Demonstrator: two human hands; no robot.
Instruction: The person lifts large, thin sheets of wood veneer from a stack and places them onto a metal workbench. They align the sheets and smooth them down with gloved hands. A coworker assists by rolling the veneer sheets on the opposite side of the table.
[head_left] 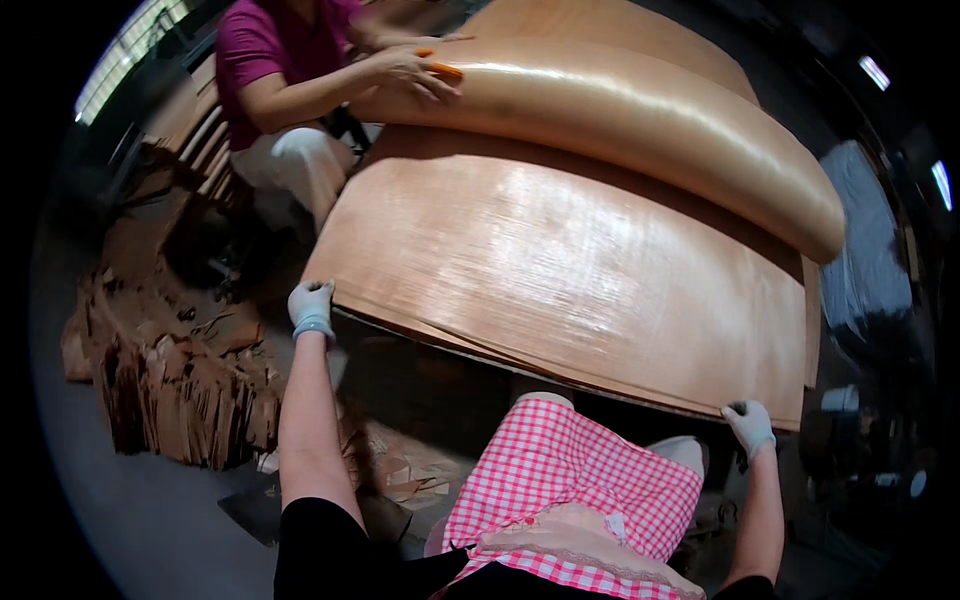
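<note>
A wide, thin sheet of wood veneer (540,260) lies on a stack of similar sheets in front of me, its surface shiny in the light. My left hand (312,306), in a pale glove, is closed on the near left corner of the sheet. Far to the right, my right hand (749,426), gloved too, pinches the near edge close to the right corner. Both arms are spread wide. Across the far side a veneer sheet is curled over into a long roll (620,105).
At the far left a co-worker in a purple shirt (262,60) rests a hand on the roll, with an orange object (443,70) at the fingers. Stacked brown veneer scraps (190,395) stand on the floor at left. A pale grey covered stack (862,235) is at right.
</note>
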